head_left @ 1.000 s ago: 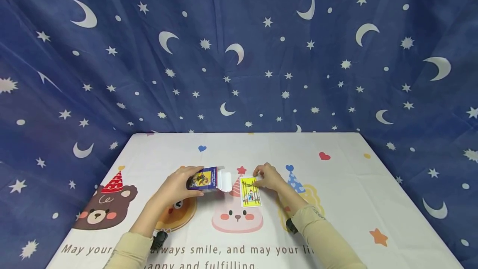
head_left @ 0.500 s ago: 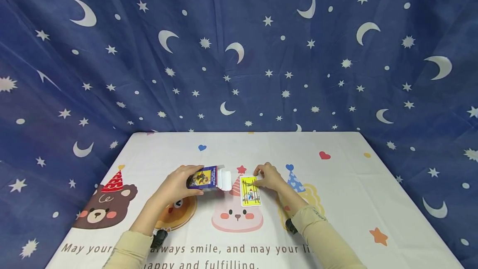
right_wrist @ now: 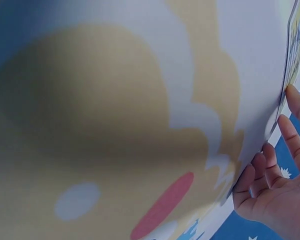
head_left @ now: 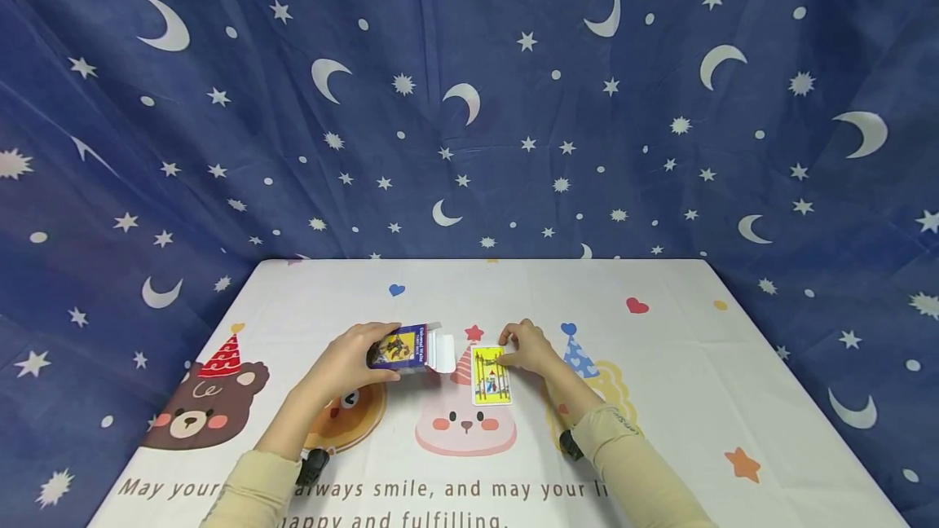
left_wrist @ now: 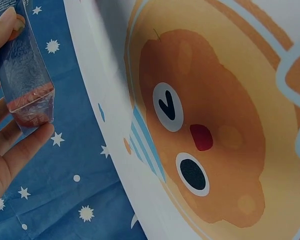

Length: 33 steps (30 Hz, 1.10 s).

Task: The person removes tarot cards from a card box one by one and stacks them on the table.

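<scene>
Blue star-and-moon cloth (head_left: 469,104) hung behind the white printed tabletop (head_left: 645,349). Left of centre, the left hand (head_left: 345,361) had its grip wrapped around a tarot box (head_left: 399,349), white flap (head_left: 445,354) jutting right. Just right of that was a face-up yellow tarot card (head_left: 490,383), its far-right corner pinched by the right hand's (head_left: 531,349) narrow grip.

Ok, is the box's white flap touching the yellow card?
Apart: the head view shows a strip of printed tablecloth between the white flap and the yellow card.
</scene>
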Tool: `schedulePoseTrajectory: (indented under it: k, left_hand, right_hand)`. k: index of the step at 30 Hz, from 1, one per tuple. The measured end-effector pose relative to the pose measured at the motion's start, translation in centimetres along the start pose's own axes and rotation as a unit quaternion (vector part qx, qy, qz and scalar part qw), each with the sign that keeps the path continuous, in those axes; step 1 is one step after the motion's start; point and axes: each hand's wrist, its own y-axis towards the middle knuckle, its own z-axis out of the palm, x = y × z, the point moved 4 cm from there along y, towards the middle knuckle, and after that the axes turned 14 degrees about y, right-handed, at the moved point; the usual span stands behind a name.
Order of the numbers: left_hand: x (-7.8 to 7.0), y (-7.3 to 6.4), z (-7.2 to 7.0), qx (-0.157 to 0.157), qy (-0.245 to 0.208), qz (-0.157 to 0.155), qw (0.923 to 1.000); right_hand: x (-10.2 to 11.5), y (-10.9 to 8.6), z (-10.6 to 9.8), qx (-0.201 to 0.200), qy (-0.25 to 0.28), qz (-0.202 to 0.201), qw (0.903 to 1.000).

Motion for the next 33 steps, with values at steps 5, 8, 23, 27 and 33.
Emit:
schedulePoseTrajectory:
  k: [5, 8, 23, 27, 33]
  left_hand:
    - [0.1, -0.1, 0.0, 0.003, 0.000, -0.005, 1.0000]
    - [0.2, 0.0, 0.1, 0.003, 0.000, -0.006, 1.0000]
    - [-0.2, 1.9, -0.4, -0.016, 0.013, 0.061, 0.9979]
    - [-0.5, 2.1, -0.4, -0.013, 0.003, 0.046, 0.9988]
    - [-0.5, 2.3, -0.4, -0.015, 0.006, 0.044, 0.9989]
  right_hand:
    - [0.0, 0.0, -0.1, 0.004, 0.003, 0.001, 1.0000]
    - [-0.1, 0.2, -0.3, 0.005, 0.033, -0.004, 0.9994]
    - [5.6, -1.3, -0.9, -0.018, 0.324, 0.076, 0.9429]
    - [6.3, -2.1, -0.2, 0.004, 0.335, 0.102, 0.9366]
    - [6.7, -2.9, 0.6, 0.016, 0.366, 0.103, 0.9247]
